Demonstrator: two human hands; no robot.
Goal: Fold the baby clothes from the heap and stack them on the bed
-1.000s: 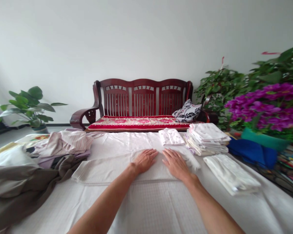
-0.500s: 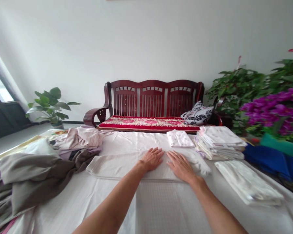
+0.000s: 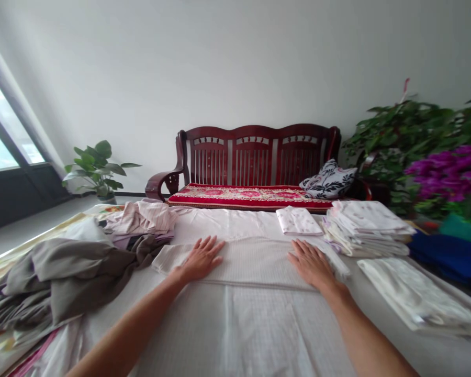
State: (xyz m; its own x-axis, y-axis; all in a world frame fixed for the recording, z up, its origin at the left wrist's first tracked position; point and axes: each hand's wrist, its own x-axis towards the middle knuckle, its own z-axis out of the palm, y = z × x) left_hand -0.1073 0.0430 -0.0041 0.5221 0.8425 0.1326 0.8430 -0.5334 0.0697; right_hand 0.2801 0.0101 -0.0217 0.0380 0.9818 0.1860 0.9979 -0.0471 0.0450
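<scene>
A pale grey, finely checked cloth [image 3: 255, 262] lies across the white-covered surface, its far part folded into a long flat band and its near part spread toward me. My left hand [image 3: 203, 257] rests flat on the left part of the band, fingers spread. On the band's right part lies my right hand [image 3: 309, 263], palm down with the fingers apart. Neither hand grips anything. Just beyond the right hand sits a small folded white cloth [image 3: 298, 220] with a faint pattern.
To the right are a stack of folded white cloths [image 3: 369, 230] and a folded cream garment [image 3: 419, 296]. Crumpled grey fabric [image 3: 70, 272] and a striped pink garment [image 3: 143, 217] lie at left. A red wooden sofa [image 3: 255, 157] stands behind, with plants on both sides.
My hands have moved apart along the folded band, the left going well to the left and the right slightly right. The camera view has turned a little to the left.
</scene>
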